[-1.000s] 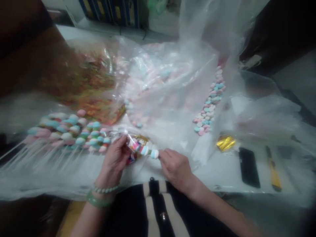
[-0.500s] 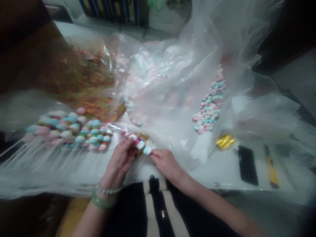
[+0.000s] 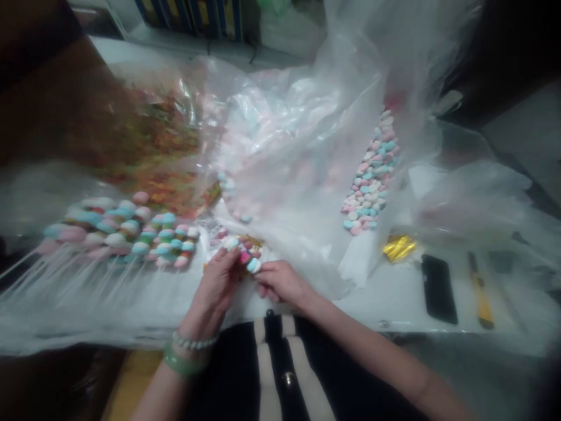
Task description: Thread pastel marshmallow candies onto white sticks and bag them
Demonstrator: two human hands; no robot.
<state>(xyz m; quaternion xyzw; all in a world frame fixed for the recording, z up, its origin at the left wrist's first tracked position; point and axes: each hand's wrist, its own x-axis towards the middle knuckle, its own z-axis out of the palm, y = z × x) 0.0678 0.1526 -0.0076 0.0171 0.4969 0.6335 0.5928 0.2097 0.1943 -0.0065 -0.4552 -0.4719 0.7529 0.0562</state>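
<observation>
the right hand [image 3: 281,283] has moved in closer to the left hand [image 3: 218,278]; the left grips the candy [image 3: 253,265] over the surface [image 3: 363,313], the right pinches its white end, so handling seems unfinished.

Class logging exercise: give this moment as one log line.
left hand: holding pastel round-marshmallow skewer; right hand: at its end; at left: similar skewers

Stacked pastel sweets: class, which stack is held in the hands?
The stack between the left hand and right hand, showing bright pink; the other stacks lie bunched at the left, touching neither hand.
</observation>
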